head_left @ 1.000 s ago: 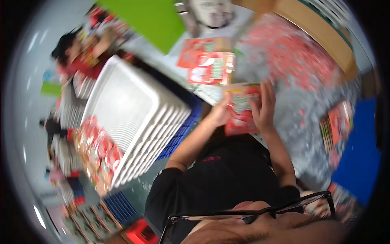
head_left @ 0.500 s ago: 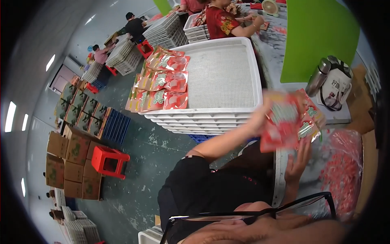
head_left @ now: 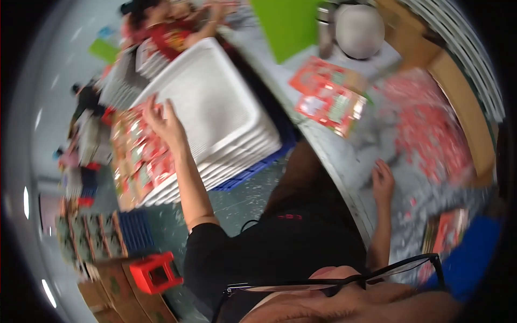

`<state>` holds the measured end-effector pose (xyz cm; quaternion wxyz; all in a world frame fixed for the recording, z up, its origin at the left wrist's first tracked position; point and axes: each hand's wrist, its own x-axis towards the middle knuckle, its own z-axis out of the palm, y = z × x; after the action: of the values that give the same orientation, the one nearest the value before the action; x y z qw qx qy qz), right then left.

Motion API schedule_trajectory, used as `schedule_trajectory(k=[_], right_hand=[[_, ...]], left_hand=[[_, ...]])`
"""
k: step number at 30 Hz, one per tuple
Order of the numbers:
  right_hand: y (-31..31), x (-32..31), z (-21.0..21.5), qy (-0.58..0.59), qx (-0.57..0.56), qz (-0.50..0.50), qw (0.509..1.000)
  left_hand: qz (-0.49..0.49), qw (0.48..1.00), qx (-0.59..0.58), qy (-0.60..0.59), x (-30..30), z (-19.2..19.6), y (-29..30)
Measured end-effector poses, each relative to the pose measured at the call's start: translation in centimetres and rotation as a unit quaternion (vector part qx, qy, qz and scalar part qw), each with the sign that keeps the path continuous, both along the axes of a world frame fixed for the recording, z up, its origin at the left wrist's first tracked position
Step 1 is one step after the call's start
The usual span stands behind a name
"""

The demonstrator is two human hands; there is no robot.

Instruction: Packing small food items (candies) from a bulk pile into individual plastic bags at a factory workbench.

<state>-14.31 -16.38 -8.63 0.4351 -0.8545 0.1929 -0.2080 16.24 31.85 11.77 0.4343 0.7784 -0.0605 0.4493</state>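
Note:
My left hand (head_left: 166, 125) reaches over the top white mesh tray (head_left: 245, 116) of a stack. Its fingers are apart, beside the rows of red printed pouches (head_left: 141, 153) along the tray's left side, and I see nothing held in it. My right hand (head_left: 383, 182) hovers over or rests on the grey worktable (head_left: 358, 148), its fingers loosely bent and nothing visible in them. Farther along the table lie a few more red pouches (head_left: 329, 99), overlapping. Motion blurs the picture, mostly around the tray.
Right of my right hand lies a clear plastic bag of small red packets (head_left: 428, 126). Nearer are more pouches (head_left: 451, 230) and a blue surface (head_left: 476, 258). A steel flask (head_left: 325, 29) stands beyond. On the floor are a red stool (head_left: 156, 273) and cartons (head_left: 121, 288). A co-worker (head_left: 169, 37) sits beyond the tray.
My left hand has moved left from the table to the tray; the pouch it held is no longer in it. My right hand has drawn back from the table pouches. The view has turned.

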Motion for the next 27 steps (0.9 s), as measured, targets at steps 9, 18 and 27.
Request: schedule_trajectory(k=[9, 18, 27], right_hand=[[3.4, 0.0, 3.3, -0.012, 0.045, -0.025, 0.999], [4.2, 0.4, 5.5, -0.124, -0.214, -0.025, 0.969], [5.5, 1.6, 1.3, -0.144, -0.279, 0.082, 0.946]], left_hand=[[-0.348, 0.888, 0.254, 0.160, -8.2, -15.4, -33.5], [-0.463, 0.757, 0.291, 0.359, -10.6, -15.2, -31.8], [-0.585, 0.448, -0.142, 0.661, -11.8, -18.3, -29.5]])
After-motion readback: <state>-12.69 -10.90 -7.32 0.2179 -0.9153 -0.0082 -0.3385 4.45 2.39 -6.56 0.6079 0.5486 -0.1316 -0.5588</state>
